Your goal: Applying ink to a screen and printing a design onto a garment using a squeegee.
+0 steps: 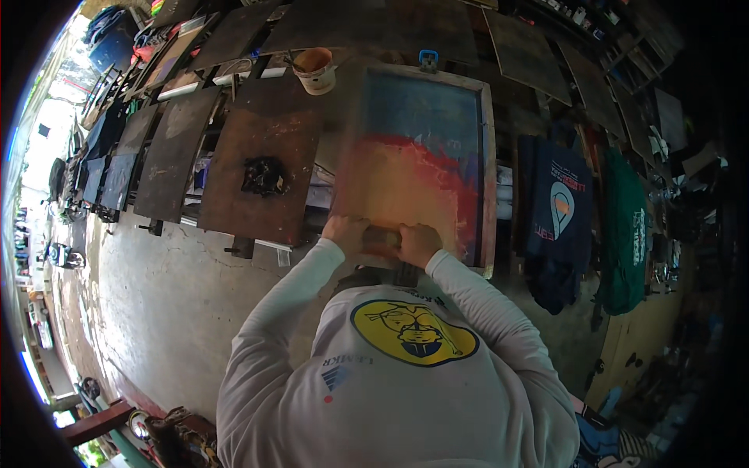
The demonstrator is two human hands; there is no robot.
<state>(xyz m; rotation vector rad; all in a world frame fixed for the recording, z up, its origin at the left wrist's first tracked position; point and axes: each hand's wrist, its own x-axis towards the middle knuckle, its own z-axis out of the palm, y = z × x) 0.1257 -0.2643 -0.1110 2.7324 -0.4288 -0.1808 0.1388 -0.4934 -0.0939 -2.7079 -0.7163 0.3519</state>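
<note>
A wooden-framed printing screen [488, 156] lies flat before me, its mesh blue at the far end and smeared orange and red nearer me. My left hand [346, 232] and my right hand [418, 242] sit side by side at the near end of the screen. Both grip a squeegee [382, 239], of which only a short stretch shows between the fists. My white long sleeves come up from the lower edge.
A paint-stained bucket [315, 70] stands beyond the screen's far left corner. A dark rag [264, 175] lies on the brown board [257, 132] to the left. A printed navy shirt [558, 210] and a green shirt [624, 234] lie on boards at right. Concrete floor [164, 296] lies lower left.
</note>
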